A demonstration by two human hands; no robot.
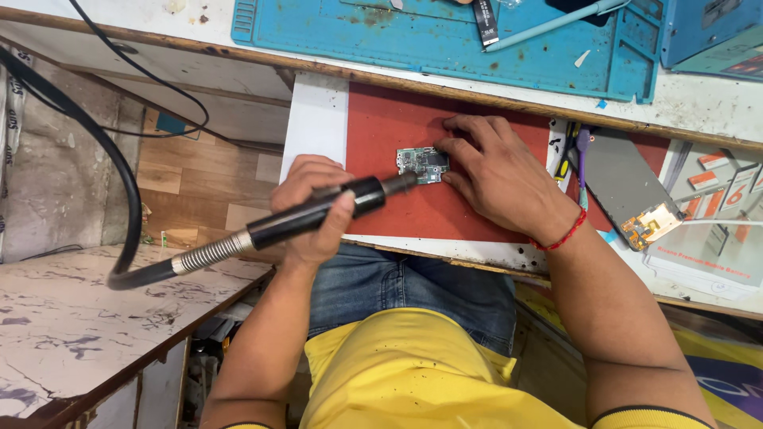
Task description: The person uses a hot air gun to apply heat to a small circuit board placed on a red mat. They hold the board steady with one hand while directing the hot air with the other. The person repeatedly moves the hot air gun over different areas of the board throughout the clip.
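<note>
Grey-green circuit board (422, 164) lies flat on the red mat (381, 119), roughly mid-mat on the pull-out table (316, 119). Long axis runs left-right across the view, slightly skewed; component side faces up.

Right hand (497, 179) presses down on the board's right edge, fingers spread and flat, not wrapped around anything. My read: it's pinning the board so it can't slide under the tool.

Left hand (314, 208) is closed around the black hot-air handpiece (318, 213), gripped like a fat pen. Handpiece axis runs lower-left to upper-right, nozzle (401, 183) aimed at the board's lower-left corner, right at it or just off; contact can't be confirmed. Low angle likely keeps the tip in sight.

Spring strain relief (208, 253) and black hose (95, 135) trail off left, clear of the work.

Outward: blue silicone mat (445, 48) on the upper table, phone screen assembly (628, 187) with orange flex to the right, tweezers (579, 163) beside it, red thread band (561, 236) on the right wrist.
</note>
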